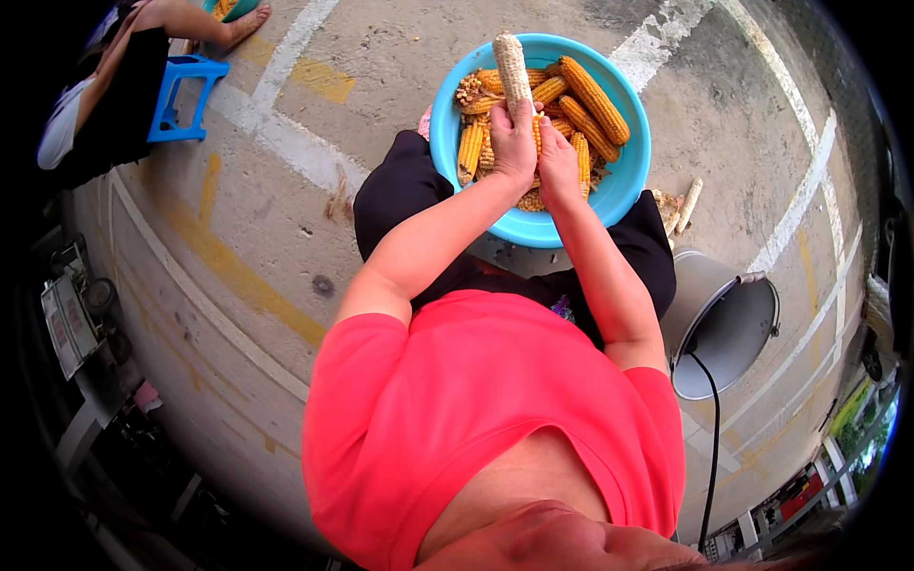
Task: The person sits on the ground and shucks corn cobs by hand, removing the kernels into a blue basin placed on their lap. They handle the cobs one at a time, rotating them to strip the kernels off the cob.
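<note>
My left hand (pixel 514 143) is closed around a long pale corn cob (pixel 510 68), its upper length bare of kernels and pointing away from me. Close against it, my right hand (pixel 558 160) grips a piece of corn with yellow kernels (pixel 537 130). Whether this is the lower part of the same cob or a separate ear is hidden by the fingers. Both hands are above a light blue plastic basin (pixel 635 160), which sits between my knees. Inside it lie several ears of yellow corn (pixel 594 100), with loose kernels (pixel 530 201) under my wrists.
A metal bucket (pixel 685 285) lies tipped beside my right leg, a black cable (pixel 716 428) running from it. Bare cobs (pixel 688 205) lie on the concrete right of the basin. At upper left, another person's leg (pixel 196 21) is near a blue plastic stool (pixel 178 100) and another basin (pixel 243 7).
</note>
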The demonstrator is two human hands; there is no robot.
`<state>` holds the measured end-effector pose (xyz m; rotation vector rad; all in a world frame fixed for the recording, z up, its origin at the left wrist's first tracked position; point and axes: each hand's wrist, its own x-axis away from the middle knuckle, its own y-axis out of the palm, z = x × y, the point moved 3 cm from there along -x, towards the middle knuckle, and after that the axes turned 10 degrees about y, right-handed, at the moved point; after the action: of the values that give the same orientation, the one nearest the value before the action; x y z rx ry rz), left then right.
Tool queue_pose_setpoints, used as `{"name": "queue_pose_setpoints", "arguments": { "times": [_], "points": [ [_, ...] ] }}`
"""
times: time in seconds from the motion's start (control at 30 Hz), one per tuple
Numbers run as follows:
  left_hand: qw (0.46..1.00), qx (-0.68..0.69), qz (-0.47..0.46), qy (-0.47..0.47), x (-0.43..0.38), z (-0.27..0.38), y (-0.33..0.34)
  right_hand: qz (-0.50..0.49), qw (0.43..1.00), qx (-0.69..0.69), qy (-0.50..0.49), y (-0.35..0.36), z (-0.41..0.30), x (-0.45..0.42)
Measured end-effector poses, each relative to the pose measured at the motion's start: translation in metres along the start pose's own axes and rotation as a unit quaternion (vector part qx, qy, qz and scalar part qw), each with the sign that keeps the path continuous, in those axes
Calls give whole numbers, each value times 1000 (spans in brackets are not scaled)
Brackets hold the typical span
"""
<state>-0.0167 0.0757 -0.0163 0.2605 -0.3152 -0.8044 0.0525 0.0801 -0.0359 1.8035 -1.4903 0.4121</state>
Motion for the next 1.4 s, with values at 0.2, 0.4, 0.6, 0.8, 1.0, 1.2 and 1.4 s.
{"name": "queue_pose_setpoints", "arguments": {
  "times": [0.2,0.4,0.6,0.8,1.0,1.2,1.4],
  "points": [
    [999,20,-13,-28,6,-2,1,-1,999,18,-49,1,-3,6],
    [999,14,-32,-27,13,-3,-2,8,1000,3,6,2,-17,16],
    [999,10,-42,-26,21,4,-8,-46,999,17,16,-4,-3,11],
    [998,-29,-55,21,26,-9,-20,-74,991,-86,77,-4,21,8],
    [999,15,-32,-13,28,-14,-21,-46,996,-48,56,-4,19,14],
    [1000,11,-20,-13,25,-2,-17,18,998,-8,65,0,1,28],
    [999,36,-7,-24,23,-4,-19,-54,996,55,42,1,3,28]
  ]
}}
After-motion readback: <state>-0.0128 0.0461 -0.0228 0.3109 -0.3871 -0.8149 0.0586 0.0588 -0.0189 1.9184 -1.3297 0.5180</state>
